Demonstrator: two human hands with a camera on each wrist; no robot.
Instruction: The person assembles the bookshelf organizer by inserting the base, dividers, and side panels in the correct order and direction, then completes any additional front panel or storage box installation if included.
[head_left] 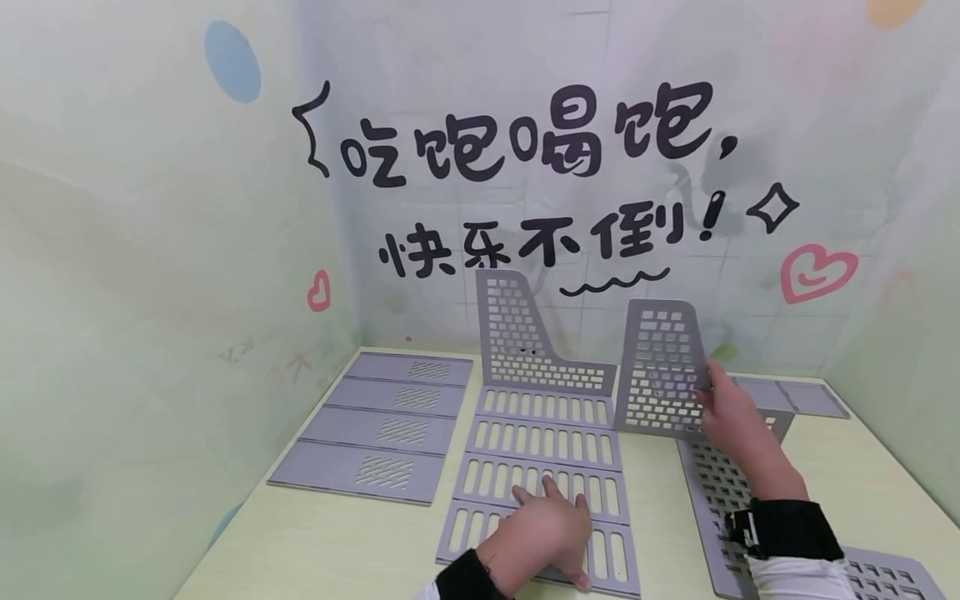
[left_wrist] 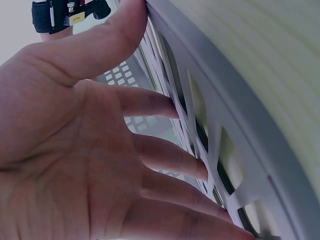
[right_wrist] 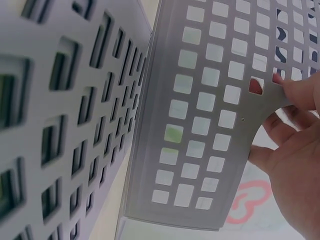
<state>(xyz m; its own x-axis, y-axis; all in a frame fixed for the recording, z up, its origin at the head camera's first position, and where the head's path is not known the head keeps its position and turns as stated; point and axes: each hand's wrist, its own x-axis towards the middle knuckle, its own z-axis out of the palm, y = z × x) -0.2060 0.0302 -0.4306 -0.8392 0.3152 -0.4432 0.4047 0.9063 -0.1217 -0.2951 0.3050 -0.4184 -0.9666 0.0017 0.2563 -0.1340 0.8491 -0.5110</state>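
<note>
The right hand [head_left: 735,417] pinches an upright perforated panel [head_left: 670,367] by its inner curve, so its grip is narrow; thumb and fingertips sit on opposite faces in the right wrist view. This panel stands toward the back edge of the surface [head_left: 840,467], right of centre, its taller end to the left and its low foot partly behind the wrist. The left hand [head_left: 551,529] has a wide grip, fingers spread on a slotted panel [head_left: 543,462] that lies flat from the middle of the front edge toward the back. Beyond it, a second upright panel [head_left: 517,350] stands near the back edge, close to the wall [head_left: 420,308]. A hatched panel [head_left: 367,429] lies along the left edge. A flat perforated panel [head_left: 697,500] lies partly hidden beneath the right forearm, another perforated piece [head_left: 892,567] lies by the front right corner, and a plain panel [head_left: 806,397] lies at the back right corner, partly covered by the right hand and the panel it holds.
</note>
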